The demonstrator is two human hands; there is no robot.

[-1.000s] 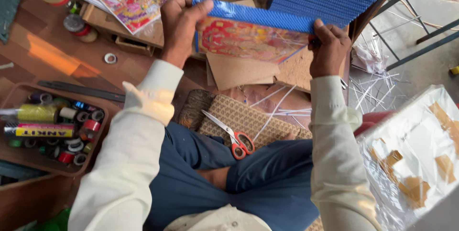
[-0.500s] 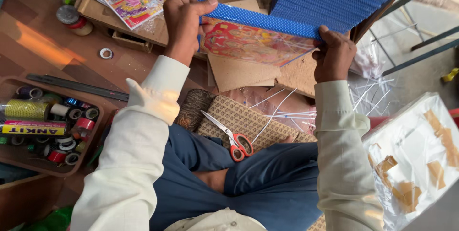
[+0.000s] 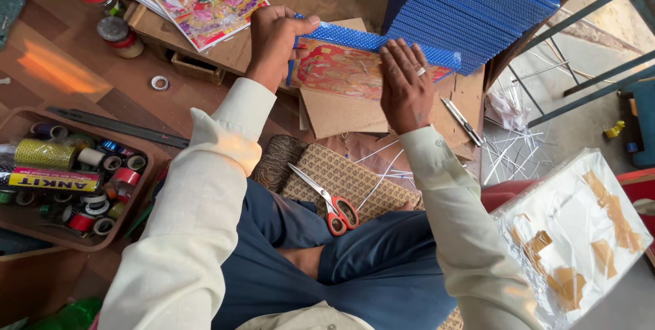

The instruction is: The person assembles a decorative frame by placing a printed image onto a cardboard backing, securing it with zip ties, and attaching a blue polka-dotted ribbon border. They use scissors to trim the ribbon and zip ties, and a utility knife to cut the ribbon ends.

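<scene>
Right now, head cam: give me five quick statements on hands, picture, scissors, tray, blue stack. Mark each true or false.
1. The left hand grips the left end of the picture. True.
2. The right hand holds the scissors. False: it lies flat on the picture; the scissors lie untouched on a patterned mat near the lap.
3. A blue strip runs along the picture's top edge. True.
4. The tray of tape rolls is on the person's right. False: it is on the left.
5. The blue stack lies in the lap. False: it sits beyond the picture, upper right.
</scene>
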